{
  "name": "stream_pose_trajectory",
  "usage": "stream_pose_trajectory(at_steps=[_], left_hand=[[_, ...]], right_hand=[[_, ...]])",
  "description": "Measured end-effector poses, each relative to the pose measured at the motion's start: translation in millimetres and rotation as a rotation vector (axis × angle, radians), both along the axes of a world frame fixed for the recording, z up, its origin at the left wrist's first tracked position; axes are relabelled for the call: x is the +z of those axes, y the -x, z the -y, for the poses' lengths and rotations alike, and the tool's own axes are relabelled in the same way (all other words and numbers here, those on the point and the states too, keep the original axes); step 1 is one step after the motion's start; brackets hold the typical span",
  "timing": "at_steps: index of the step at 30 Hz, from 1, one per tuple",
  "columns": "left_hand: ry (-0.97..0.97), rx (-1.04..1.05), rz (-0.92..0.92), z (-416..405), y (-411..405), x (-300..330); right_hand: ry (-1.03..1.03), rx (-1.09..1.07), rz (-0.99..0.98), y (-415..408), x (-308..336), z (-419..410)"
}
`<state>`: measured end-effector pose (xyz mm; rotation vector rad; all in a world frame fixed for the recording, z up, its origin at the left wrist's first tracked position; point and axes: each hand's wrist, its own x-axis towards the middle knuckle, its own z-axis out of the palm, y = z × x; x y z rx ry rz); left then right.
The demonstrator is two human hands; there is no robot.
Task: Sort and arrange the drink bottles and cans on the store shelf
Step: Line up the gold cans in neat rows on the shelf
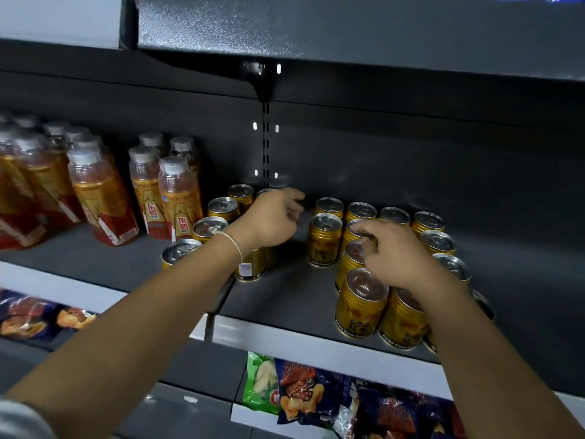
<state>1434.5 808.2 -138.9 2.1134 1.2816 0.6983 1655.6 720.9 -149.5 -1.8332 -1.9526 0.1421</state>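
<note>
Gold cans (323, 239), two clusters on shelf (285, 299): left hand (272, 221) grip curled over left cluster, contents unclear; right hand (392, 253) pinching a crowded can top, risk toppling neighbours.

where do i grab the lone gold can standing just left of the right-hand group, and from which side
Grip the gold can round its ribbed side wall, coming from the left front. It stands upright with bare shelf on its left and in front, while other cans stand close on its right and behind. The right hand also hangs over those neighbours, so a fingers-round-the-body hold from the open side looks easiest.
</note>
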Motion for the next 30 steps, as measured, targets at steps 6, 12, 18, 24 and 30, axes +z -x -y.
stream_pose_trajectory(at_steps=[6, 12, 18, 24, 30], left_hand=[[-0.142, 0.019, -0.111, 8, 35, 17], [-0.179, -0.089, -0.567, 4, 64, 15], [-0.187, -0.205, -0.673, 4, 76, 3], [-0.311, -0.226, -0.513, 8, 75, -2], [-0.245, -0.208, -0.288, 13, 51, -16]], right_hand=[[-0.036, 0.011, 0.0, 23, 3, 4], [-0.054, -0.033, -0.001, 44, 7, 11], [-0.021, -0.091, -0.027, 60, -8, 15], [-0.029, -0.134, 0.007, 67, -14, 18], [-0.04, -0.161, 0.002, 64, -13, 17]])
